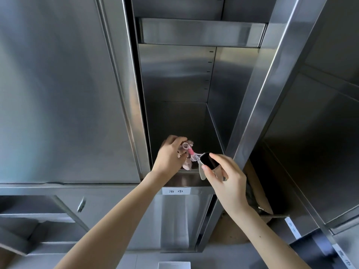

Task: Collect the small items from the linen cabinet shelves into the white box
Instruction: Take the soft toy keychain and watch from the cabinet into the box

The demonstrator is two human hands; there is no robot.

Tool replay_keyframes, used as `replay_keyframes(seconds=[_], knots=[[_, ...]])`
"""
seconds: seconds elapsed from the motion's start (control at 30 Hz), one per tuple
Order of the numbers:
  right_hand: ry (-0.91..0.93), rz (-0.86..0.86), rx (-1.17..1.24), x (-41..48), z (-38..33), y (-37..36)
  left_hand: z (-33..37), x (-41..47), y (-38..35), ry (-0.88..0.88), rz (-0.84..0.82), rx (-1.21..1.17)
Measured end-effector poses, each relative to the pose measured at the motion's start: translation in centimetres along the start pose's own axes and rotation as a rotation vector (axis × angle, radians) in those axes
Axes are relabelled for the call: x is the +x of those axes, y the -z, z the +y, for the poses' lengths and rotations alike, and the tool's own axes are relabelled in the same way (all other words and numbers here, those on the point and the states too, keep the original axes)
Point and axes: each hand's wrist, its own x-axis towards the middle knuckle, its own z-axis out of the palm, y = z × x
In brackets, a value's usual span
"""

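Note:
My left hand [171, 155] is closed around a small pink plush keychain toy [187, 152] at the front of a steel cabinet shelf [186, 180]. My right hand [223, 175] holds a smartwatch [206, 162] with a black screen and pale grey strap, just above the shelf's front edge. The two items nearly touch. A corner of the white box [173, 265] shows at the bottom edge, below both arms.
The steel linen cabinet has a shut door on the left [58, 94] and an open door on the right [272, 84]. A white label [175, 191] marks the shelf edge. An upper shelf [200, 32] sits above. Brown cardboard [256, 191] lies lower right.

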Motion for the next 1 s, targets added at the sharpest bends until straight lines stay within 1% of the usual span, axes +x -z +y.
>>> replay_keyframes(seconds=[0.13,0.27,0.47,0.6,0.73,0.83,0.9,1.0], knots=[[0.0,0.036,-0.037,-1.3,-1.8,0.9,0.8,-2.5,1.8,-0.033,0.018,-0.012],[-0.018,0.08,-0.08,-3.7,-4.0,1.7,1.1,-5.7,3.6,-0.066,-0.03,-0.041],[-0.044,0.137,-0.117,-9.7,-6.9,1.9,0.4,-12.2,5.2,-0.126,-0.084,-0.075],[-0.086,0.12,-0.14,-14.7,-8.2,1.5,-0.5,-17.3,5.3,-0.115,-0.135,-0.113],[-0.2,0.111,-0.151,-19.7,-9.1,1.4,-1.6,-22.7,4.8,-0.036,-0.221,-0.133],[-0.253,0.057,-0.14,-22.9,-8.9,1.2,-2.9,-26.4,3.5,0.045,-0.267,-0.158],[-0.28,0.014,-0.135,-24.8,-7.7,0.8,-4.0,-28.9,2.3,0.139,-0.28,-0.157],[-0.344,0.006,-0.12,-28.0,-4.6,-0.4,-6.1,-32.4,-0.1,0.312,-0.297,-0.148]])
